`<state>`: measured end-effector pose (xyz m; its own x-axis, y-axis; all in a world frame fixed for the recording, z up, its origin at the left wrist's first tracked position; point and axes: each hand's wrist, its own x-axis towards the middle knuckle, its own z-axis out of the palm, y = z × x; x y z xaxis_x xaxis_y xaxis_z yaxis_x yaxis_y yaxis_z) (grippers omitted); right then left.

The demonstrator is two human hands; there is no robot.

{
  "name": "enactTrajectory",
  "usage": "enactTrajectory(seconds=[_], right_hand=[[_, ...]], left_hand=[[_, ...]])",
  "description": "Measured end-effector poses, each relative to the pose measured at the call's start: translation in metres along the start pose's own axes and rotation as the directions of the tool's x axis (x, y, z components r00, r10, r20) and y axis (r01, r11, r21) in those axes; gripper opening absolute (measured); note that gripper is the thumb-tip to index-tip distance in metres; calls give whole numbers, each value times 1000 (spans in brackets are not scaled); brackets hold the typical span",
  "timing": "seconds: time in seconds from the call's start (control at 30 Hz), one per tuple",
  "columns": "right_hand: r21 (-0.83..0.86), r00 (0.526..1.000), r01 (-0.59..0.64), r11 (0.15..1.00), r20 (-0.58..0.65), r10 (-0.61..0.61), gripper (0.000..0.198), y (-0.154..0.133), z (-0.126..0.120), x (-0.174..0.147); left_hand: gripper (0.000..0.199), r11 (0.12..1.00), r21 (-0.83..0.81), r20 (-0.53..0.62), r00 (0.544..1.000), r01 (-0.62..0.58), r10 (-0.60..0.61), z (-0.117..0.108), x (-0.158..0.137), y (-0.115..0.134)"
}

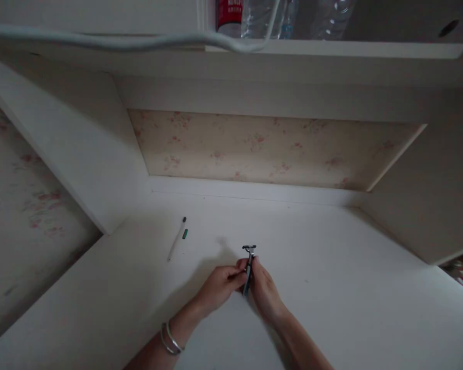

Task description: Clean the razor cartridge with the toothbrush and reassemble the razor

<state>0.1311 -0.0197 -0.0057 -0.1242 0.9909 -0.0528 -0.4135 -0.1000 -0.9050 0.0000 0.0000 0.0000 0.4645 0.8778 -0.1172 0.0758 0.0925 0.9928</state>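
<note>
Both my hands meet over the white desk around a slim razor [248,276] with a T-shaped head, which points up and away from me. My left hand [220,288] pinches its dark handle from the left. Against the other side of the handle, my right hand [266,289] is closed, with its fingertips near the neck. The fingers hide part of the handle. To the left lie a thin white stick [175,241] with a dark end and a small dark-green piece [185,234], both apart from my hands.
A white desk [332,288] spreads under my hands, with side panels at left and right. Above hangs a shelf [332,49] holding clear plastic bottles [256,20] and a red-labelled container [230,13]. A pale cable [139,42] droops across its front.
</note>
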Motion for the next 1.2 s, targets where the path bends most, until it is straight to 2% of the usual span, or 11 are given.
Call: enactTrajectory(seconds=[0.13, 0.27, 0.4, 0.5, 0.6, 0.7, 0.8, 0.97, 1.2], right_hand=[[-75, 999, 36, 997, -13, -37, 48, -4, 3, -1], [-20, 998, 54, 998, -42, -55, 44, -10, 6, -3], [178, 998, -54, 983, -26, 60, 43, -10, 8, -6], [264, 969, -245, 933, 62, 238, 45, -7, 8, -8], [322, 927, -375, 869, 150, 344, 46, -3, 7, -9], [338, 917, -394, 855, 208, 341, 45, 0, 6, -9], [323, 914, -396, 860, 227, 336, 42, 0, 5, -9], [318, 917, -388, 865, 226, 329, 39, 0, 5, -11], [302, 897, -433, 849, 244, 370, 38, 2, 3, -11]], left_hand=[[42, 995, 95, -17, 1000, -6, 8, -7, 1, 2], [35, 999, 35, 11, 999, -35, 34, -18, 0, 16], [33, 993, -90, -152, 986, -79, 64, -23, 0, 21], [33, 955, -280, -222, 974, -102, 39, -23, 2, 16], [35, 887, -455, -131, 991, -82, 25, -21, 2, 12], [35, 845, -531, -28, 998, -64, 58, -20, 1, 12], [31, 840, -539, 20, 995, -71, 97, -20, -1, 15], [32, 843, -531, 11, 994, -84, 106, -19, -1, 14], [35, 854, -512, -22, 995, -97, 100, -20, 0, 7]])
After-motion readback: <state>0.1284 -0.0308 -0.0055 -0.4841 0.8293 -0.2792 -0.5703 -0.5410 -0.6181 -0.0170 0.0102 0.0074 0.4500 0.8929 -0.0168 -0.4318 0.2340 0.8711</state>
